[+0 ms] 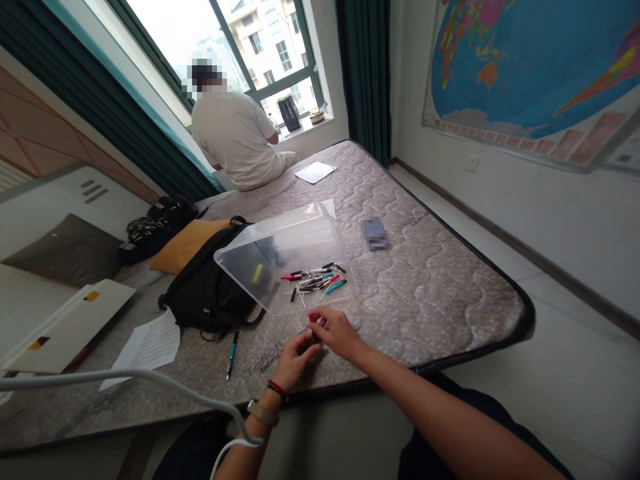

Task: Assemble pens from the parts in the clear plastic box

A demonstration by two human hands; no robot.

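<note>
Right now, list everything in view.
mattress: one, grey, centre
plastic lid: one, clear, on mattress
pen parts: many, red, teal, black, on lid
pen: one, teal, by backpack
backpack: one, black, on mattress
cushion: one, orange, behind backpack
paper sheets: two, white, on mattress
seated person: one, white clothes, by window
world map: one, blue, right wall
left hand: one, bare, beside right hand
right hand: one, bare, at small red piece

There it is, right along the near edge of the mattress (400, 293): "Teflon fabric" in grey lettering (263, 357)! More small print on the far side, too tiny to read, and the world map's (530, 73) labels won't resolve from here either.
</note>
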